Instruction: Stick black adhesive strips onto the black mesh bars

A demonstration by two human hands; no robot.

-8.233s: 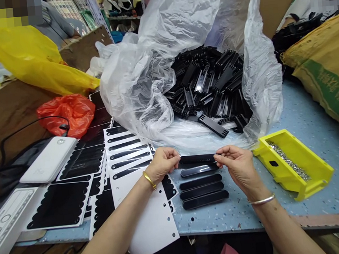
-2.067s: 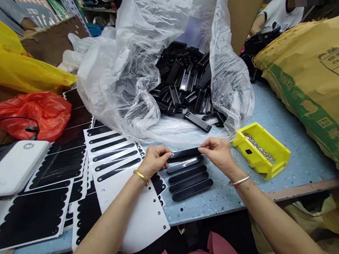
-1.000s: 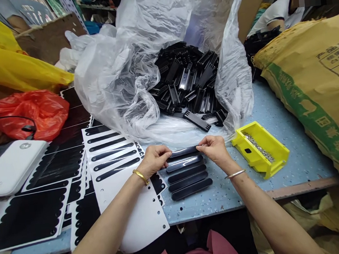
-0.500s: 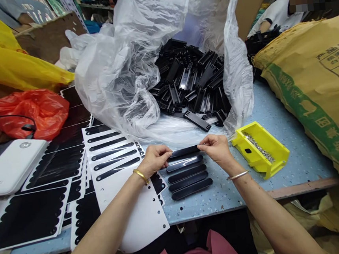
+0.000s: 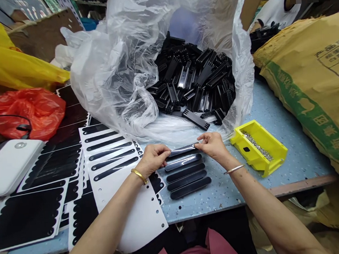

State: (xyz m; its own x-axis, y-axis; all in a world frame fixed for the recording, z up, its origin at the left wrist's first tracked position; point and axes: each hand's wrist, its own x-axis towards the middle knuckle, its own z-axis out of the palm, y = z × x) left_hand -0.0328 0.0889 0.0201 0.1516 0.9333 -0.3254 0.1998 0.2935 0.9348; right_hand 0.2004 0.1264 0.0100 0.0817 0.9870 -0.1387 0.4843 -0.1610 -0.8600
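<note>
Between my two hands lies a glossy black strip [image 5: 183, 150] with rounded ends, at the top of a short column on the table. My left hand [image 5: 155, 158] pinches its left end with thumb and forefinger. At the other end, my right hand [image 5: 212, 145] grips it with the fingertips. Just below are several similar black oblong pieces [image 5: 189, 187], side by side. To the left, a white backing sheet [image 5: 129, 209] carries several black strip stickers [image 5: 112, 152] in its upper part; its lower part shows bare white with small holes.
A clear plastic bag [image 5: 109, 81] full of black plastic parts [image 5: 193, 77] stands behind my hands. On the right are a yellow bin [image 5: 270, 142] of small metal pieces and a large sack [image 5: 316, 74]. More black sticker sheets [image 5: 23, 219] and a white power bank [image 5: 12, 164] lie left.
Both hands stay at the strip's ends; the strip now shows more shine. The whole view has shifted slightly, and the pieces below have kept their places.
</note>
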